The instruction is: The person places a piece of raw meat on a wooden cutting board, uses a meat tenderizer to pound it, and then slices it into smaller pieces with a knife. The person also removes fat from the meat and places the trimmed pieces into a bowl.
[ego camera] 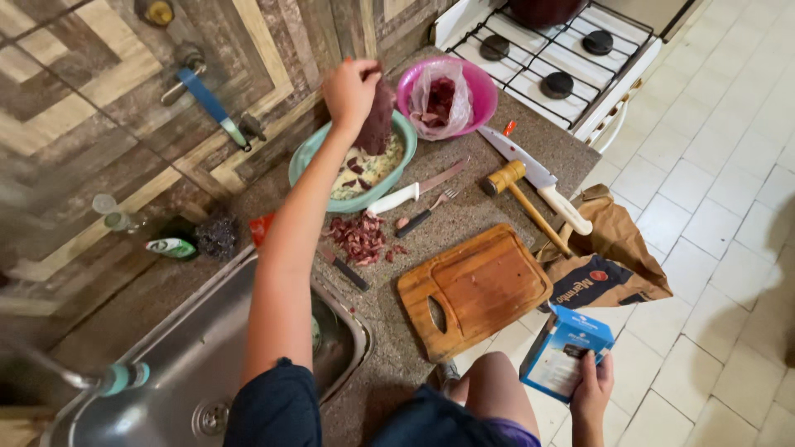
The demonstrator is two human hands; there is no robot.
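Note:
My left hand (349,89) is raised over the green bowl (308,154) and grips a dark red piece of meat (378,117) that hangs into it. The bowl holds a pale mixture with dark red bits. My right hand (591,396) is low beside my knee, off the counter, holding a small blue and white carton (563,351). A pile of chopped red meat (359,237) lies on the counter in front of the bowl. A pink bowl (484,86) lined with a plastic bag with meat stands to the right of the green one.
A wooden cutting board (472,290) lies at the counter edge. Two white-handled knives (407,195) (540,177), a fork (424,217), a wooden mallet (525,199) and a small dark knife (348,271) lie around. A steel sink (199,364), a brown paper bag (611,265) and a gas stove (556,51) surround the counter.

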